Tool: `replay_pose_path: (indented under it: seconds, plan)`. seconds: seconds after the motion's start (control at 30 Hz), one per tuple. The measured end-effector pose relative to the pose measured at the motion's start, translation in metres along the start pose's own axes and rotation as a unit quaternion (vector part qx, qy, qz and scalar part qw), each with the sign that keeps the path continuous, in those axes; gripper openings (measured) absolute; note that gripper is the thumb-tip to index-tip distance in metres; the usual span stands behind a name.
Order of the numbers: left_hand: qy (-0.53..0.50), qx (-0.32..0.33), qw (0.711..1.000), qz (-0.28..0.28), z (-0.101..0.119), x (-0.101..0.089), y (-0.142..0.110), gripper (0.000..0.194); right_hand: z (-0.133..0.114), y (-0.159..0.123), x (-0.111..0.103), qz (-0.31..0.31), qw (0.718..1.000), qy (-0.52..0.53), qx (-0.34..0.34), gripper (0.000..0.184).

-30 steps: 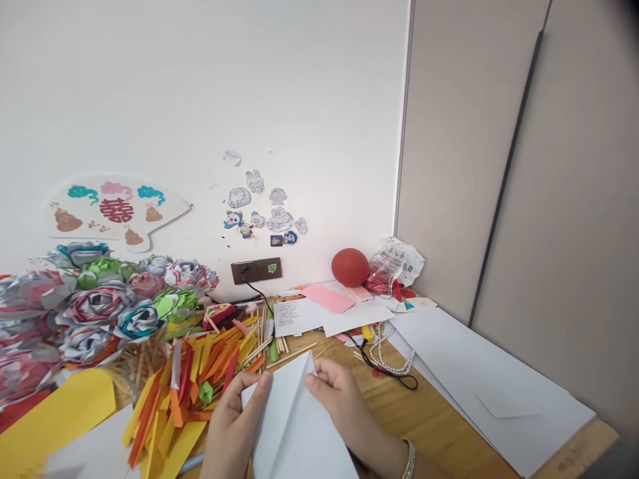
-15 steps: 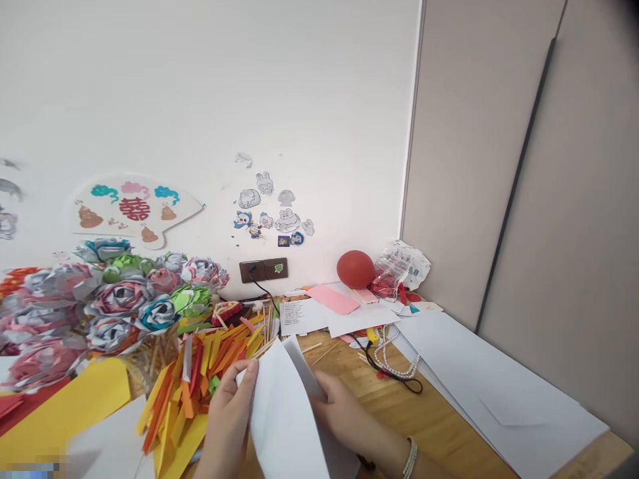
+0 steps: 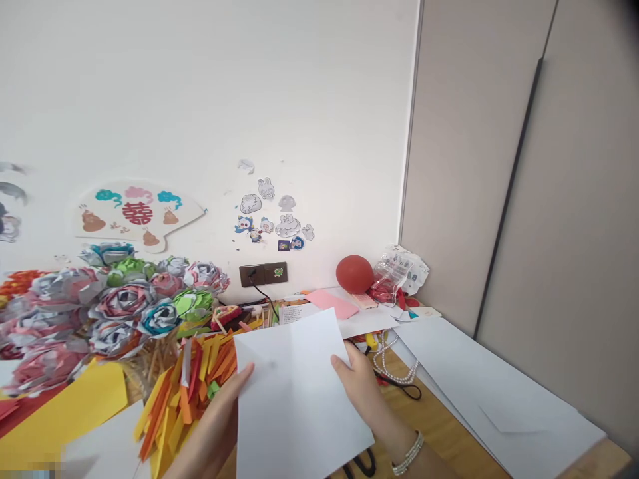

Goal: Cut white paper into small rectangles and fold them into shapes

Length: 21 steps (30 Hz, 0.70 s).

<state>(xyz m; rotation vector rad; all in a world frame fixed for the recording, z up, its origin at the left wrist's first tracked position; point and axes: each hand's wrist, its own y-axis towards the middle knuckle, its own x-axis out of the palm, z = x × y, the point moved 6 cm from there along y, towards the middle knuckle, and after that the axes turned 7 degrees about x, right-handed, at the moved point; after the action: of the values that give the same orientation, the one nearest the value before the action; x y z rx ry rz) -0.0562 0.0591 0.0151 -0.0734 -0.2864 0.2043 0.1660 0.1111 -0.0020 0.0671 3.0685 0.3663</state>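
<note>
A sheet of white paper is held up flat over the wooden table, facing me. My left hand grips its left edge, thumb on the front and the other fingers hidden behind. On the right edge, near the top corner, my right hand pinches the paper the same way; a beaded bracelet circles that wrist. Folded orange and yellow paper strips lie in a heap beside my left hand. Just past my right hand is a string of white beads.
Paper flowers on sticks crowd the left. White sheets lie on the right of the table. A red balloon, a plastic bag and pink paper sit at the back by the wall. Yellow paper lies front left.
The white paper was bent, its two sides angled together; now it is opened out flat toward me. My hands have moved apart, the right one rightward and up.
</note>
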Motion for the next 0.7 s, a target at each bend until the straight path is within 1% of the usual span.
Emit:
replay_pose_path:
  seconds: [0.07, 0.13, 0.2, 0.27, 0.33, 0.4, 0.47, 0.53, 0.63, 0.7]
  plan:
    - [-0.002, -0.021, 1.0, -0.02, -0.001, 0.003, -0.001, 0.058, 0.0, 0.001, -0.001, -0.019, 0.999, 0.03, 0.007, 0.032]
    - [-0.013, -0.029, 0.999, -0.032, 0.0, 0.004, -0.001, 0.068, -0.004, 0.001, -0.001, -0.062, 0.995, 0.072, 0.021, 0.037]
    - [-0.021, -0.023, 0.999, -0.036, 0.002, 0.002, -0.001, 0.071, -0.011, 0.001, 0.0, -0.133, 0.984, 0.111, 0.037, 0.04]
    - [-0.014, -0.005, 1.0, -0.024, 0.004, -0.003, 0.002, 0.072, -0.019, -0.002, 0.002, -0.209, 0.969, 0.126, 0.044, 0.042]
    - [0.003, 0.009, 1.0, -0.015, 0.005, -0.008, 0.005, 0.071, -0.022, -0.004, 0.003, -0.254, 0.958, 0.126, 0.049, 0.043]
    - [0.016, 0.014, 0.999, -0.031, 0.002, -0.01, 0.01, 0.07, -0.02, -0.004, 0.002, -0.26, 0.953, 0.136, 0.068, 0.044]
    - [0.036, 0.03, 0.997, -0.058, 0.0, -0.011, 0.016, 0.068, -0.013, -0.002, 0.0, -0.249, 0.953, 0.148, 0.094, 0.044]
    - [0.075, 0.046, 0.993, -0.074, -0.003, -0.011, 0.02, 0.063, -0.004, 0.001, -0.004, -0.236, 0.955, 0.134, 0.117, 0.045]
    - [0.138, 0.044, 0.986, -0.084, -0.01, -0.007, 0.019, 0.052, 0.009, 0.005, -0.012, -0.233, 0.957, 0.09, 0.149, 0.047]
    - [0.147, 0.042, 0.983, -0.105, -0.013, -0.001, 0.014, 0.048, 0.015, 0.006, -0.015, -0.252, 0.949, 0.092, 0.163, 0.049]
